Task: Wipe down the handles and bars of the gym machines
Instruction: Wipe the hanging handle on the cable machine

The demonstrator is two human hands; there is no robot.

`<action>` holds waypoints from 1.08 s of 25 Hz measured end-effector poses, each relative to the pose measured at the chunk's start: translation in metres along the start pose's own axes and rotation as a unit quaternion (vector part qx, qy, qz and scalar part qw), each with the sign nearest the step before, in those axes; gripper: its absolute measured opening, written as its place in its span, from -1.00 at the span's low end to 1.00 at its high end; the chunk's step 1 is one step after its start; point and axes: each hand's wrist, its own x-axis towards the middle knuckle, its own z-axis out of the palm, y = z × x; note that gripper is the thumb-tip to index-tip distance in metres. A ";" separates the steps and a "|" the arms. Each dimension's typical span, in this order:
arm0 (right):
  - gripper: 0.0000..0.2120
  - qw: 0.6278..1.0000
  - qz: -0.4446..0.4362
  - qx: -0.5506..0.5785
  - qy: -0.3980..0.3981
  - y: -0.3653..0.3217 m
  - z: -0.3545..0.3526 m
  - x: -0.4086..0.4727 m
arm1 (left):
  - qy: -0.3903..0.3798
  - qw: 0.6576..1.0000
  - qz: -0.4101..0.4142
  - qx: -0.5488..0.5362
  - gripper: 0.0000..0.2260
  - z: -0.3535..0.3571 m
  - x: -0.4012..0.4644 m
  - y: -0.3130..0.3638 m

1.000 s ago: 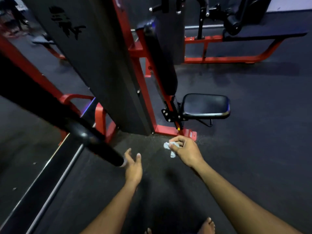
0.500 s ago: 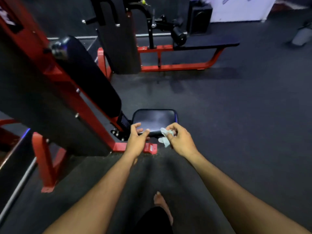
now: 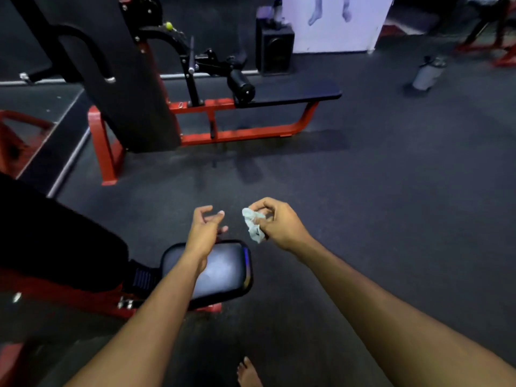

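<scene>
Right hand (image 3: 279,223) pinches crumpled wipe cloth (image 3: 254,224); left hand (image 3: 205,229) loosely open, empty, just beside it. Both over floor past the seat pad (image 3: 223,270). Nearest bars: next machine's handle (image 3: 83,48), far ahead-left, closer to the left hand.

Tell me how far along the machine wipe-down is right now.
Nothing shows as finished; no wiped surface can be told apart. In hand: the right hand pinches a crumpled cloth, while the left hand hangs loose above the seat pad. Left: the black handles and roller pad on the machine ahead.
</scene>
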 end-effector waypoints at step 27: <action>-0.58 0.944 -0.210 0.059 -0.247 -0.123 -0.002 0.499 | 0.334 0.929 0.094 0.129 -0.87 -0.034 0.317 0.219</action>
